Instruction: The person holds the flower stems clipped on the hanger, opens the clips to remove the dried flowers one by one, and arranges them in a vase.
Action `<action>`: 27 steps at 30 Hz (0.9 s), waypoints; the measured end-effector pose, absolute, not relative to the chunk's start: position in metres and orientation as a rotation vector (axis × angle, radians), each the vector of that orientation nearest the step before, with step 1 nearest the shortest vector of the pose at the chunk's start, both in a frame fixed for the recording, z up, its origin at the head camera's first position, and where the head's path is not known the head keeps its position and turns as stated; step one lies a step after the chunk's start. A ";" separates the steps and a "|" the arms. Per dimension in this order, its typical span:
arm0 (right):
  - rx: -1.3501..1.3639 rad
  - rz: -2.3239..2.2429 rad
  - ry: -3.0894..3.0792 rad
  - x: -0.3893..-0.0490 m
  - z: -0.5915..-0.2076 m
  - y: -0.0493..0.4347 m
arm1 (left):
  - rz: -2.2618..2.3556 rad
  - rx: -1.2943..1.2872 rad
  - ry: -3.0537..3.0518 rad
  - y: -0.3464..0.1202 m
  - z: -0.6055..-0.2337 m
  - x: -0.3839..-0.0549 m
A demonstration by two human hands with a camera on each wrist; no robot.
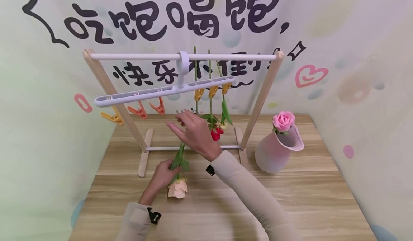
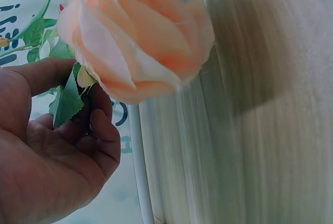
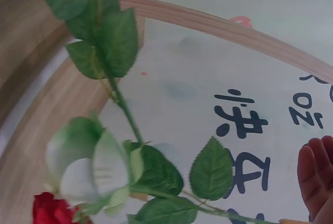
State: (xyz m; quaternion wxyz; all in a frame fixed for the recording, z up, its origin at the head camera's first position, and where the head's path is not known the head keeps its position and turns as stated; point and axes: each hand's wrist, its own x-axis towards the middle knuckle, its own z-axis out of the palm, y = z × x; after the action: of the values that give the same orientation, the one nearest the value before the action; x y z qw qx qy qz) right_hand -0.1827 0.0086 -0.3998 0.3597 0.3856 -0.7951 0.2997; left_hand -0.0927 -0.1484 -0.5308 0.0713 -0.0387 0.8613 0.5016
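Head view: observed peach rose [image 1: 177, 188] over wooden table [image 1: 309, 198], pinched by the stem [image 1: 182, 148] in left hand [image 1: 162, 176]. Noted right hand [image 1: 196, 131] raised near hanger [image 1: 135, 97], with thumb and fingers apart; red rose [image 1: 217, 133] hanging from yellow clip [image 1: 213, 91] nearby.

Shows a blurred white flower [image 3: 106, 165], with a red flower [image 3: 52, 210] just below and left of it. Has green leaves [image 3: 210, 169] near the white flower's right side and, well beyond them, only partly in view, a right hand [image 3: 318, 181]. Also shows, above the white flower, a leafy stem [image 3: 104, 47]; farther up and right, a wooden post [image 3: 218, 25]; to the upper right, black characters [image 3: 255, 124] on a pale wall [image 3: 182, 57].
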 end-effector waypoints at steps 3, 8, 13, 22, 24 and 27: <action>1.019 0.744 -2.074 -0.182 -0.409 0.015 | 1.487 -0.110 2.596 -0.150 -0.530 -0.092; 1.112 0.705 -2.159 -0.179 -0.428 0.025 | 1.456 -0.107 2.594 -0.153 -0.528 -0.092; 1.241 0.621 -2.286 -0.174 -0.448 0.032 | 1.430 -0.109 2.612 -0.157 -0.526 -0.092; 1.507 0.475 -2.491 -0.166 -0.487 0.036 | 1.409 -0.100 2.611 -0.162 -0.526 -0.091; 1.528 0.435 -2.514 -0.164 -0.494 0.036 | 1.405 -0.090 2.609 -0.163 -0.525 -0.090; 1.523 0.395 -2.528 -0.163 -0.502 0.035 | 1.395 -0.069 2.599 -0.163 -0.525 -0.090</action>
State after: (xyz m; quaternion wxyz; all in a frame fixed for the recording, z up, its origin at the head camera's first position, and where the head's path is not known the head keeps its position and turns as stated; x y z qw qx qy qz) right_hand -0.1634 0.0348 -0.5019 0.0819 0.5096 -0.8462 0.1322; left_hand -0.0901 -0.1633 -0.5246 0.0953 -0.0234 0.8768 0.4708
